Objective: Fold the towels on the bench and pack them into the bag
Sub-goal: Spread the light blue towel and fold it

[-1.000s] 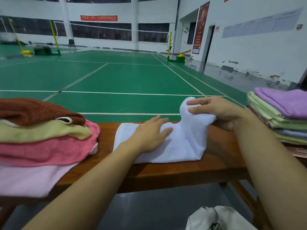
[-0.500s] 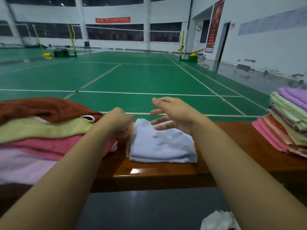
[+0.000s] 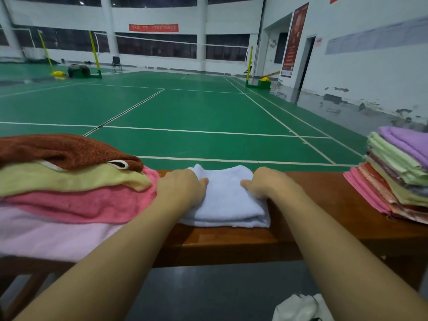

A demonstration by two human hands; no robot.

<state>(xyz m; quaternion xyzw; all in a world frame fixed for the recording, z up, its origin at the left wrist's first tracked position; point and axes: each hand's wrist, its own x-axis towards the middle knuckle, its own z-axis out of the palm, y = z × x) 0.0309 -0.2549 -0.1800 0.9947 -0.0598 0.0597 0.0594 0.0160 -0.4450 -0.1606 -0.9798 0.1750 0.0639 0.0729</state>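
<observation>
On the bench (image 3: pixel 324 205), both hands — left hand (image 3: pixel 183 188), right hand (image 3: pixel 266 184) — now grip the folded towel (image 3: pixel 227 200).

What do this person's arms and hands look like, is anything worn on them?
Both forearms are bare right up to the picture's lower edge: no sleeves, gloves, watch, rings or bracelets show. The left hand and right hand are uncovered too, with no markings visible.

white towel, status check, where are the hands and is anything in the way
Left hand and right hand grip the white towel by its sides. Towel folded, on bench. Bag on floor below, nothing blocking.
</observation>
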